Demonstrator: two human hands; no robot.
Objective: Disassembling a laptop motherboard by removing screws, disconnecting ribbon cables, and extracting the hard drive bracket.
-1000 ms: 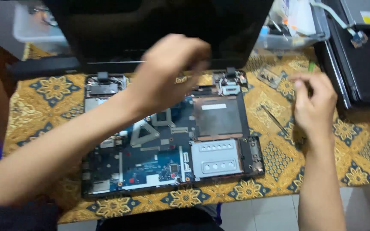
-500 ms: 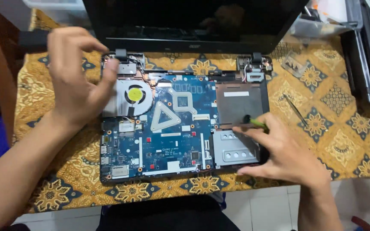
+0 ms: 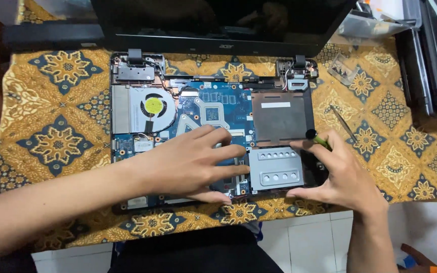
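Note:
An opened laptop base (image 3: 127, 116) lies on a patterned cloth, its blue circuit board (image 3: 213, 108), cooling fan (image 3: 153, 107) and silver drive bay (image 3: 276, 169) exposed. My left hand (image 3: 193, 164) rests flat on the board's lower middle, fingers spread. My right hand (image 3: 337, 174) sits at the base's lower right corner and holds a green-handled screwdriver (image 3: 317, 139), thumb against the front edge. The black screen (image 3: 218, 23) stands open behind.
The yellow and blue patterned cloth (image 3: 56, 141) covers the table. A thin metal tool (image 3: 344, 123) lies right of the base, a small bag of parts (image 3: 341, 69) beyond it. Dark devices (image 3: 431, 55) are stacked at the far right. White floor tiles (image 3: 309, 242) show below.
My left hand came down from the upper left corner onto the middle of the board. My right hand stayed at the lower right corner with the screwdriver.

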